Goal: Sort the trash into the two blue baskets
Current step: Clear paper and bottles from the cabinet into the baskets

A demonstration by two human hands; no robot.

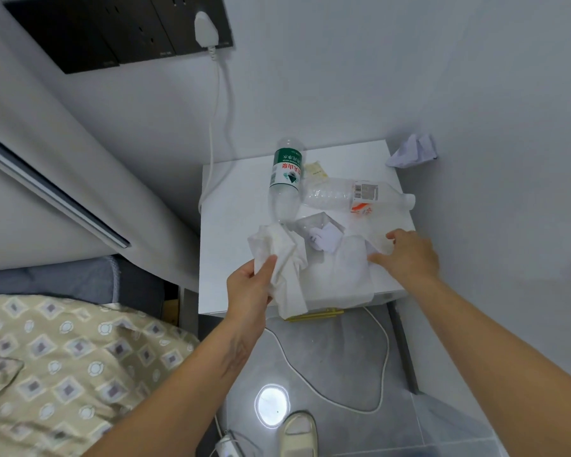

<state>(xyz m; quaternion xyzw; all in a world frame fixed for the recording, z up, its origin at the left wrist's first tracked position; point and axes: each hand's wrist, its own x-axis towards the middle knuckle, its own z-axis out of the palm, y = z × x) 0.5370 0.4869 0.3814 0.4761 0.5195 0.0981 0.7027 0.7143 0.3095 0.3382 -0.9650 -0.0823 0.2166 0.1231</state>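
My left hand [249,285] grips a crumpled white tissue [282,258] just above the front of the white bedside table [225,232]. My right hand [409,255] hovers with spread fingers over more white tissue and thin plastic [346,268] on the table's right front. Behind them lie two empty clear bottles: one with a green label [284,179], one with a white and orange label [360,196]. A small clear plastic box [320,225] holds a white wad. No blue basket is in view.
A crumpled paper [412,151] is wedged between table and wall at the back right. A white charger cable [211,133] hangs from a wall socket and loops over the grey floor [343,357]. A patterned bed cover [63,357] lies left. My shoe [299,435] is below.
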